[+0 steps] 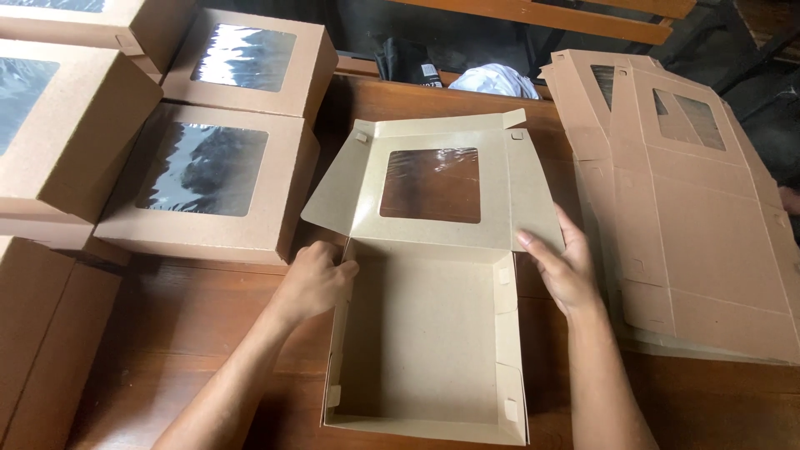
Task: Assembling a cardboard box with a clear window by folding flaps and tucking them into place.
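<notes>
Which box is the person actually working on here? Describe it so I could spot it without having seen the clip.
On the wooden table, between the closed windowed boxes at left and the stack of flat blanks at right, sits the open box. The left hand and right hand touch its sides. It alone is open, with its windowed lid folded back.

Open kraft box (425, 342), left hand (315, 279), right hand (562, 267), flat blanks (700, 225)

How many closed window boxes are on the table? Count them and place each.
4 show windows: top-left corner box, far box, left-edge box, and near box beside the left hand. More may lie off-frame.
</notes>
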